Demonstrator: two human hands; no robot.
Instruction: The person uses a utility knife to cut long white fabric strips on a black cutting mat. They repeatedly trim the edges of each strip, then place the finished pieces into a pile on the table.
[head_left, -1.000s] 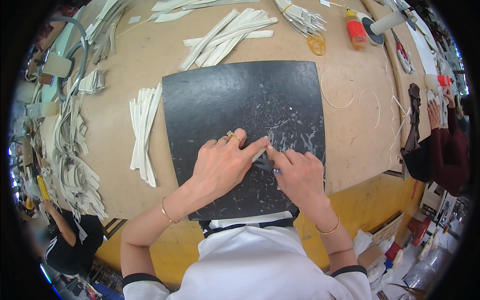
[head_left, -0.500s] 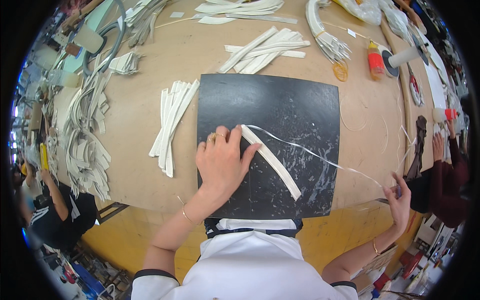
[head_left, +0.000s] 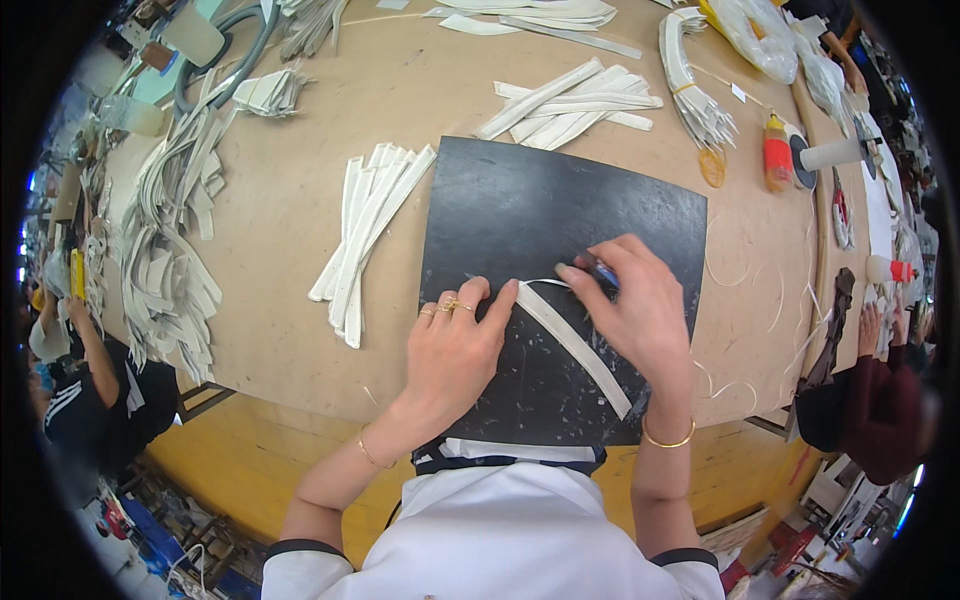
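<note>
A curved white fabric strip (head_left: 578,343) lies slantwise on a black cutting mat (head_left: 560,190) marked with pale scuffs. At its upper end my left hand (head_left: 455,345) presses down, thumb and fingertips pinning the strip to the mat. From that end a thin white ribbon (head_left: 545,281) runs a short way to my right hand (head_left: 640,310). The right thumb and fingers are closed on the ribbon over the strip's right side. A small dark blue object (head_left: 603,272) also shows among those fingers; its kind is hard to make out.
White strips lie in piles left of the mat (head_left: 370,235) and behind it (head_left: 575,100). Many greyish strips (head_left: 165,260) heap at far left. A red bottle (head_left: 777,155), a spool (head_left: 830,155) and red-handled cutters (head_left: 842,215) stand or lie right. Other people work at both sides.
My right hand has come in from beyond the mat's right edge to the strip's upper end, shortening the ribbon span. My left hand still pins that end. The view has shifted slightly.
</note>
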